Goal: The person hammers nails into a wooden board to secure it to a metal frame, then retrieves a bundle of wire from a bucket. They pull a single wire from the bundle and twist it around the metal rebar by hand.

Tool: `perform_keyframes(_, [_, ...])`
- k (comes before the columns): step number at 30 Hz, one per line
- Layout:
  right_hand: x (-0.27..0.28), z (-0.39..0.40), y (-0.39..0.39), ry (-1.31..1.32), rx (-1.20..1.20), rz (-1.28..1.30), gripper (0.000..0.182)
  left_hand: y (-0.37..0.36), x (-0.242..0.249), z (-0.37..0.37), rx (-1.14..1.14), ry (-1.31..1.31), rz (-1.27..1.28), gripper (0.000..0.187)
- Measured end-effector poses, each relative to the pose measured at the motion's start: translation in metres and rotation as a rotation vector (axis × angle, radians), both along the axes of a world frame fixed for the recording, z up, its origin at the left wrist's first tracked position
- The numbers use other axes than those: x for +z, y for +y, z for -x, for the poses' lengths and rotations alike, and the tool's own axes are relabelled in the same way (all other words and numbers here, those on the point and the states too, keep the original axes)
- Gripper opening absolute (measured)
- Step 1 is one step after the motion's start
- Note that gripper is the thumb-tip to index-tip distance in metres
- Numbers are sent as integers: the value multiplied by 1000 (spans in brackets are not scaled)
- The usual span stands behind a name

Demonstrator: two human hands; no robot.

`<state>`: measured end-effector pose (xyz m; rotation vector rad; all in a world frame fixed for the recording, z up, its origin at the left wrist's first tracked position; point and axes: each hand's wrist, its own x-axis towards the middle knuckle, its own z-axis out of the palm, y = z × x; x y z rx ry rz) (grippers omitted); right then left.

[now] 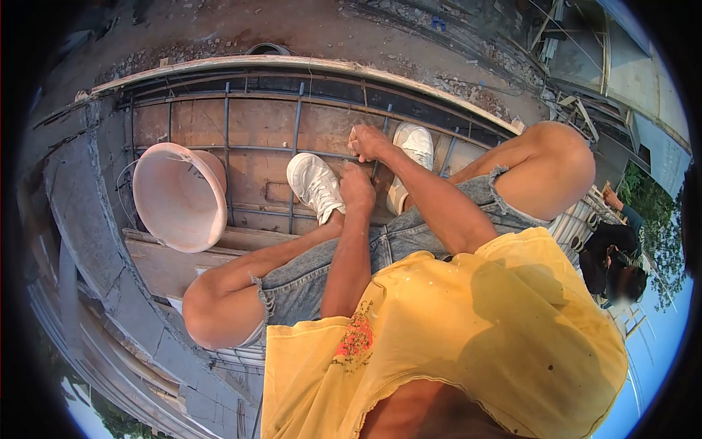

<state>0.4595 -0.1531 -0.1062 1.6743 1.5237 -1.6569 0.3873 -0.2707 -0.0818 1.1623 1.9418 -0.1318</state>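
Observation:
My left hand [357,187] is closed in front of my left white shoe [313,181], close to a steel reinforcing bar. Just beyond it, my right hand [370,143] is also closed, fingers curled, between the two shoes near a crossing of the bars. Whatever either hand grips is too small or hidden to make out. Beneath both hands runs a grid of steel reinforcing bars [297,121] over brown formwork boards [256,132]. To the left, a pale pink bucket [179,197] with a wire handle leans with its mouth toward me; its inside looks bare.
A long timber edge [329,66] borders the bars on the far side, with rubble-strewn ground below. Concrete ledge [95,190] runs along the left. Another person [614,256] in dark clothing is at the right. My right shoe [414,146] stands among the bars.

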Motion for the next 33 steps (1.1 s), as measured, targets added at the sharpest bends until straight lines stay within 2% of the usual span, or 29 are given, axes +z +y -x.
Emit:
perform_keyframes(1, [-1,0,1,1,-51,66,11,0,2,0,-32,24,-15,27])
perform_keyframes(3, [0,0,-5,-1,-51,36,12,-5,-1,-2,-39,46,13,22])
perform_keyframes(7, [-25,0,-16,-4,21,-171,14,-1,-13,-3,-40,74,18,17])
perform_keyframes(13, [8,4,-6,-103,-7,-61,15,6,12,-6,142,11,12,38])
perform_keyframes(16, [-1,1,-6,-45,-215,106,17,1,3,-14,314,-2,-30,47])
perform_keyframes(19, [-13,4,-17,-83,-120,-88,21,-10,-12,-16,410,-48,-91,52])
perform_keyframes(23, [-19,6,-36,-122,208,-606,18,-20,-18,-19,383,-31,-44,54])
perform_keyframes(26, [-25,3,-20,-131,49,-222,14,-24,-17,-19,321,-23,-44,57])
perform_keyframes(29, [10,3,-2,-94,-155,46,13,-18,-9,-21,310,-5,-39,60])
perform_keyframes(33, [2,3,-6,-105,-209,45,11,-11,1,-21,354,-30,-36,65])
